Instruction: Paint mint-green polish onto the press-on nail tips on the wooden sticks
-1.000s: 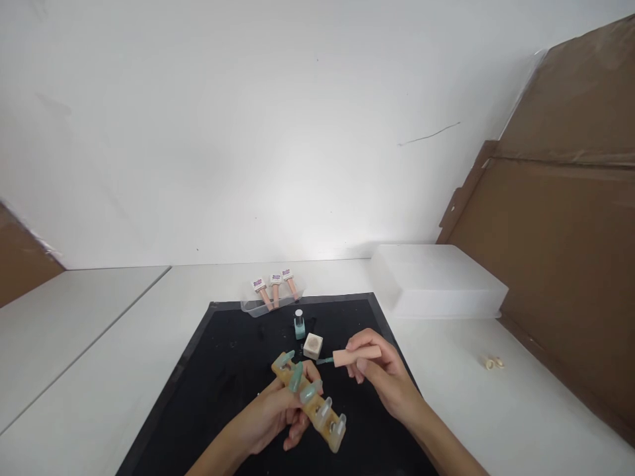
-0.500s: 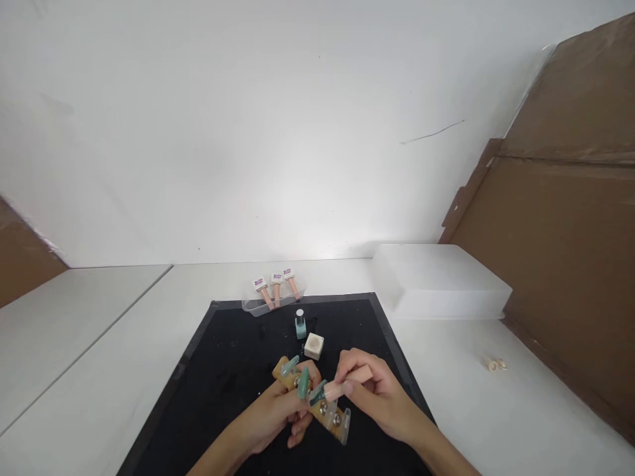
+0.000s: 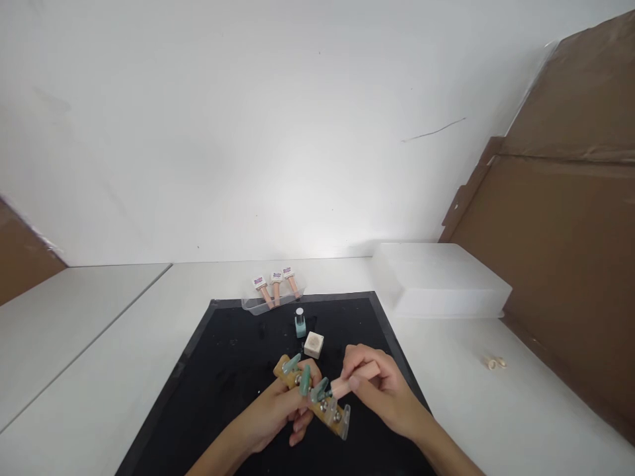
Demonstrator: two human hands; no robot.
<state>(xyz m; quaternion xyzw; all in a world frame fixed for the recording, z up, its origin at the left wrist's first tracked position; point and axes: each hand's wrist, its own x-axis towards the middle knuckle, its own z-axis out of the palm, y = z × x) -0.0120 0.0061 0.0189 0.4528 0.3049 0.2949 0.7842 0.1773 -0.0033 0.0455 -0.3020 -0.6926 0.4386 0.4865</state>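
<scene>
Across the back rises a smooth white wall (image 3: 297, 165), faintly scuffed and marked by one thin curved line. Brown cardboard (image 3: 555, 264), creased and taped, slants along the right side. Below them spreads a flat white desk (image 3: 99, 330), carrying a glossy black mat (image 3: 228, 337) flecked with specks. A cloudy white plastic box (image 3: 446, 281) with sloping sides sits right of the mat. Over the mat, the left hand (image 3: 285, 403) is closed around a yellowish, bar-shaped holder (image 3: 317, 410) with shiny metal studs; slender curved nail tips (image 3: 304, 380) stand on it, some glossy green, others clear. The right hand (image 3: 380, 383) pinches a matte pink, stick-shaped brush cap (image 3: 360, 378), its green brush end at the middle nail tip. A clear, shallow tray (image 3: 255, 307) holds three square-bodied bottles (image 3: 276, 287) with long pink caps. Smaller are a turquoise bottle (image 3: 300, 327) with a silvery cap, a pale cube (image 3: 313, 345), and cream ring-like pieces (image 3: 491, 363).
</scene>
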